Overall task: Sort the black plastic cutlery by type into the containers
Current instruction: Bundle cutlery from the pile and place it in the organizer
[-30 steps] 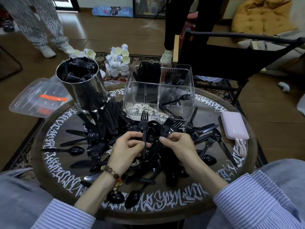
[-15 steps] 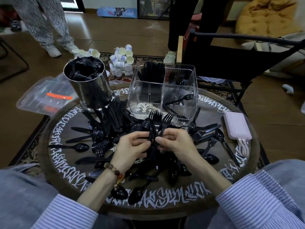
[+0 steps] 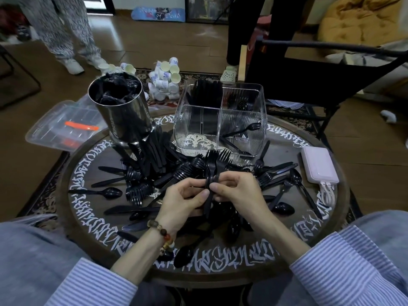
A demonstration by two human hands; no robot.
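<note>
**Plenty of lettering, almost none of it legible**

White calligraphic script runs in a ring round the edge of the round tabletop (image 3: 344,195), with an ornamental white motif under the clear divided container (image 3: 220,120); the strokes are stylised and I cannot make out a single word. The steel canister (image 3: 123,115) carries a small engraved mark low on its side, too small and dark to read. On the floor by the far wall lies a blue board (image 3: 157,14) with pale lettering across it, blurred beyond reading. The heap of paper cups (image 3: 164,80) bears bluish print, also unreadable. No numbers or brand names can be made out anywhere.
</note>
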